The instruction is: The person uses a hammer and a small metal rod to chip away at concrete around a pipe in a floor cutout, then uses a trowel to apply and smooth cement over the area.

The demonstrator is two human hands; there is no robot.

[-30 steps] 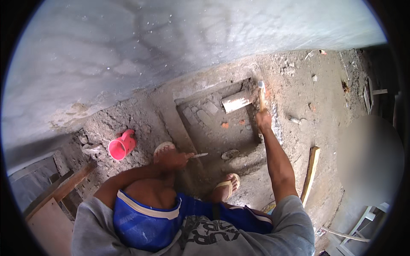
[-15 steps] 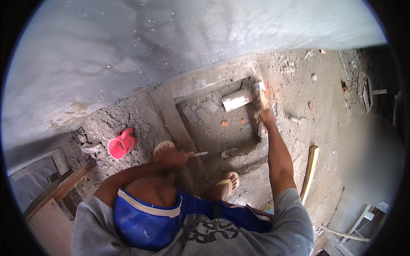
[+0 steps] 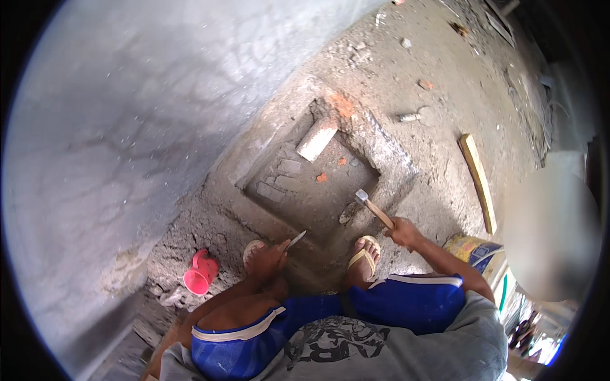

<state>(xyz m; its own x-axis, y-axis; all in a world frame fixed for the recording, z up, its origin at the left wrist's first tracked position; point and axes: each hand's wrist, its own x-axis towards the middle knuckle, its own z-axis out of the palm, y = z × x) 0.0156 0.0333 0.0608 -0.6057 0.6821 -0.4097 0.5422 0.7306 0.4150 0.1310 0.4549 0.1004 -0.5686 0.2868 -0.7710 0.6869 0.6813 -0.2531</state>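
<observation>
My right hand (image 3: 404, 233) is closed around the wooden handle of a hammer (image 3: 379, 213), whose metal head hangs over the near right edge of a square pit (image 3: 305, 219). Low between my knees, my left hand (image 3: 272, 259) grips a slim pointed metal tool, seemingly a chisel (image 3: 295, 240), its tip directed at the pit's near edge. A pale pipe (image 3: 317, 141) juts into the pit from its far corner. Grey brick pieces (image 3: 274, 184) and orange fragments (image 3: 321, 178) lie on the pit floor.
A pink mug (image 3: 201, 273) lies tipped on rubble at left, below a grey wall (image 3: 127, 127). On the right are a wooden plank (image 3: 478, 183) and a yellow-and-blue container (image 3: 471, 250). My sandalled feet (image 3: 364, 257) stand at the pit's near side.
My right hand has drawn the hammer back from the pit's far right corner to its near edge. The left hand still holds the pointed tool. The view has turned.
</observation>
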